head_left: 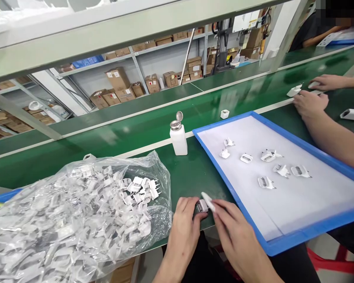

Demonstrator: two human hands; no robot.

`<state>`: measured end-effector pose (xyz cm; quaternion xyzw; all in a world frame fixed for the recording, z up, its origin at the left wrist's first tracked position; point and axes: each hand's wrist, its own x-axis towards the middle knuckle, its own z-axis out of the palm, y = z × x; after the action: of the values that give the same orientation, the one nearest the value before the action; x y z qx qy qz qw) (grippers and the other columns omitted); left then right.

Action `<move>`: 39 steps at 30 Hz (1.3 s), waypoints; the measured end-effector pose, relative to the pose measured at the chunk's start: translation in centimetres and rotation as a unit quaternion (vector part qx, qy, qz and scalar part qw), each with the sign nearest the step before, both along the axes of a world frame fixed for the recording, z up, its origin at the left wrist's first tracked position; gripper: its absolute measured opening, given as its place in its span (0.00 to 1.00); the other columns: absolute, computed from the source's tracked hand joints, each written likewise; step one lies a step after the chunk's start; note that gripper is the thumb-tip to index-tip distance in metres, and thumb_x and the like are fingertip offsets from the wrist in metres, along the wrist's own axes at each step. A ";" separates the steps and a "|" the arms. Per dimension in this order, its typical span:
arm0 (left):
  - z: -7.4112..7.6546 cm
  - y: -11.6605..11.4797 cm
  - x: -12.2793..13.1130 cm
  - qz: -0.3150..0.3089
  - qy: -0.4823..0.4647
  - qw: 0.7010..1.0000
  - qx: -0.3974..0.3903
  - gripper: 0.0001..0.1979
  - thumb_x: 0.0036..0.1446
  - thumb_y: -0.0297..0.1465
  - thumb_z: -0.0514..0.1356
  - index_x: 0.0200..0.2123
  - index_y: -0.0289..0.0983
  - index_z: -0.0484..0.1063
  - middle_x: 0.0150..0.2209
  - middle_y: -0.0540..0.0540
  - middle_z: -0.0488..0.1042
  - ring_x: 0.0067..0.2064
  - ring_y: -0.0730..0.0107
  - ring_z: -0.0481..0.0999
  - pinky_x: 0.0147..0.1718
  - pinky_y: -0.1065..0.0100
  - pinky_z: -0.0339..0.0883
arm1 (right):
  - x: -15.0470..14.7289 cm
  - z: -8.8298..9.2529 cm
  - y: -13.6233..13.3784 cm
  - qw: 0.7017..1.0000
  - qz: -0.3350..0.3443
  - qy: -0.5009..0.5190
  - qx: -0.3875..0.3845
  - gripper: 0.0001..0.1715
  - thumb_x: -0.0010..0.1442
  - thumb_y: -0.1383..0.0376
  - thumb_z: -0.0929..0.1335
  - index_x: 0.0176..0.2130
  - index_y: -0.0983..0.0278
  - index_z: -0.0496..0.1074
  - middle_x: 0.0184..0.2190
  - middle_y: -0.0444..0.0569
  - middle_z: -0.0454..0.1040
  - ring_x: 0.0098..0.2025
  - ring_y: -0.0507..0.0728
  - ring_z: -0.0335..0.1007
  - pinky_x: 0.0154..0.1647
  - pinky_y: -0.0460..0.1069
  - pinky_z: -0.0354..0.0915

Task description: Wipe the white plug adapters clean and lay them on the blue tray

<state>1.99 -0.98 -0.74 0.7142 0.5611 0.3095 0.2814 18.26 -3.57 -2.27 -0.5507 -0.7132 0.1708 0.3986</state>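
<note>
Presently, the left hand (183, 228) pinches a small white-and-grey plastic adapter piece (202, 206) between its thumb and curled fingers, parted only by the width of the piece. It is held at the near edge of the flat green surface (191, 177), between a bulging clear plastic bag (164, 206) full of white plug parts and a rectangular white tray with a blue rim (312, 232). The right hand (238, 232) has its fingers drawn nearly together on a thin, flat white piece (207, 200), which leans close against the adapter piece; whether the two touch, I cannot tell. Several white plastic two-pin plugs (265, 182) lie loose and apart on the tray. Beyond the hands stands a squarish white plastic bottle (179, 140) with its round metal lid tipped up. Across the tray, a co-worker's hand (311, 103) is at a white plug part (294, 90).
</note>
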 end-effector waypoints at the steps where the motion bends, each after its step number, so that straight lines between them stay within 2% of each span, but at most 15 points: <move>1: -0.1 0.2 0.0 -0.007 -0.008 1.000 0.007 0.18 0.59 0.15 0.56 0.48 0.38 0.74 0.43 0.44 0.77 0.47 0.61 0.75 0.46 0.60 0.75 | -0.2 -0.6 0.2 0.999 0.037 -0.021 0.024 0.21 0.71 0.71 0.61 0.59 0.62 0.72 0.55 0.54 0.74 0.54 0.59 0.73 0.55 0.52 0.73; 5: -0.6 0.6 -0.4 -0.011 -0.034 0.999 0.016 0.25 0.53 0.10 0.49 0.45 0.37 0.76 0.39 0.45 0.74 0.43 0.65 0.74 0.37 0.70 0.76 | 0.0 -2.8 0.0 0.985 0.138 -0.053 0.093 0.25 0.68 0.79 0.60 0.60 0.68 0.70 0.62 0.58 0.70 0.50 0.57 0.71 0.51 0.53 0.74; 9: -0.9 0.7 -0.6 -0.017 -0.047 0.999 0.020 0.25 0.53 0.10 0.48 0.45 0.36 0.76 0.38 0.45 0.73 0.41 0.67 0.75 0.36 0.71 0.76 | 0.6 -3.8 -0.7 0.978 0.183 -0.077 0.059 0.26 0.66 0.79 0.61 0.59 0.66 0.70 0.65 0.57 0.67 0.48 0.57 0.70 0.48 0.52 0.76; 13: -0.4 0.9 -0.6 -0.024 -0.047 0.999 0.008 0.22 0.55 0.12 0.50 0.41 0.38 0.76 0.36 0.46 0.73 0.40 0.66 0.74 0.34 0.72 0.76 | 0.0 -2.9 0.5 0.984 0.164 -0.051 0.048 0.28 0.68 0.78 0.60 0.64 0.66 0.66 0.64 0.59 0.68 0.47 0.58 0.69 0.48 0.54 0.76; 15: -0.1 1.0 -0.5 -0.024 -0.036 0.999 0.015 0.20 0.55 0.13 0.50 0.39 0.38 0.76 0.34 0.46 0.73 0.39 0.66 0.74 0.33 0.72 0.75 | -0.6 -2.6 1.1 0.988 0.144 -0.037 0.039 0.32 0.69 0.78 0.59 0.69 0.64 0.59 0.63 0.60 0.69 0.46 0.58 0.69 0.47 0.55 0.76; 19: 0.0 1.0 -0.4 -0.019 -0.014 0.999 0.033 0.19 0.55 0.14 0.50 0.39 0.38 0.76 0.34 0.46 0.74 0.38 0.65 0.74 0.33 0.71 0.75 | -1.0 -3.5 0.4 0.988 0.146 -0.045 0.038 0.41 0.69 0.77 0.59 0.75 0.62 0.45 0.64 0.61 0.68 0.42 0.60 0.70 0.43 0.56 0.77; 21: 0.0 1.0 -0.4 -0.019 -0.011 0.999 0.035 0.20 0.56 0.14 0.49 0.40 0.38 0.76 0.34 0.46 0.74 0.38 0.65 0.74 0.32 0.72 0.74 | -1.1 -4.1 -0.1 0.985 0.151 -0.050 0.061 0.43 0.68 0.77 0.60 0.75 0.59 0.44 0.65 0.60 0.66 0.39 0.60 0.70 0.41 0.58 0.77; 23: -0.1 1.0 -0.4 -0.022 -0.014 0.999 0.035 0.20 0.56 0.14 0.49 0.40 0.38 0.76 0.35 0.45 0.74 0.39 0.64 0.74 0.32 0.71 0.75 | -1.1 -4.1 0.0 0.986 0.148 -0.042 0.064 0.40 0.69 0.77 0.60 0.74 0.59 0.47 0.64 0.60 0.67 0.39 0.59 0.69 0.41 0.57 0.77; 28: -0.6 0.7 -0.4 -0.017 -0.035 0.999 0.029 0.21 0.56 0.14 0.48 0.41 0.37 0.75 0.36 0.44 0.74 0.40 0.64 0.74 0.34 0.70 0.77 | -1.4 -1.6 2.1 0.991 0.119 0.037 -0.052 0.25 0.72 0.73 0.57 0.65 0.66 0.65 0.51 0.59 0.73 0.48 0.59 0.69 0.48 0.54 0.75; 34: -1.1 0.4 -0.8 -0.035 -0.075 0.995 0.048 0.25 0.56 0.14 0.47 0.47 0.40 0.75 0.42 0.44 0.76 0.43 0.65 0.75 0.35 0.70 0.78 | -1.1 0.8 2.7 0.979 0.116 0.072 -0.153 0.22 0.74 0.68 0.56 0.52 0.62 0.75 0.51 0.56 0.73 0.50 0.60 0.66 0.52 0.58 0.70; 36: -0.9 0.2 -0.9 -0.041 -0.086 0.994 0.056 0.24 0.57 0.15 0.48 0.47 0.40 0.75 0.41 0.44 0.77 0.43 0.65 0.76 0.34 0.70 0.77 | -1.0 1.3 2.7 0.975 0.097 0.106 -0.170 0.21 0.73 0.65 0.57 0.43 0.61 0.77 0.46 0.55 0.75 0.48 0.61 0.68 0.50 0.59 0.69; 39: -0.2 -0.3 -0.9 -0.035 -0.110 0.991 0.065 0.25 0.56 0.14 0.48 0.46 0.40 0.76 0.41 0.44 0.78 0.43 0.65 0.77 0.35 0.69 0.77 | -0.6 1.9 2.9 0.967 0.083 0.145 -0.193 0.23 0.73 0.59 0.59 0.30 0.61 0.74 0.32 0.51 0.75 0.38 0.61 0.71 0.41 0.56 0.70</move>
<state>1.06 -1.27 -0.98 0.7116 0.4802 0.4121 0.3053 17.63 -0.72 -0.33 -0.5252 -0.6448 0.4156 0.3684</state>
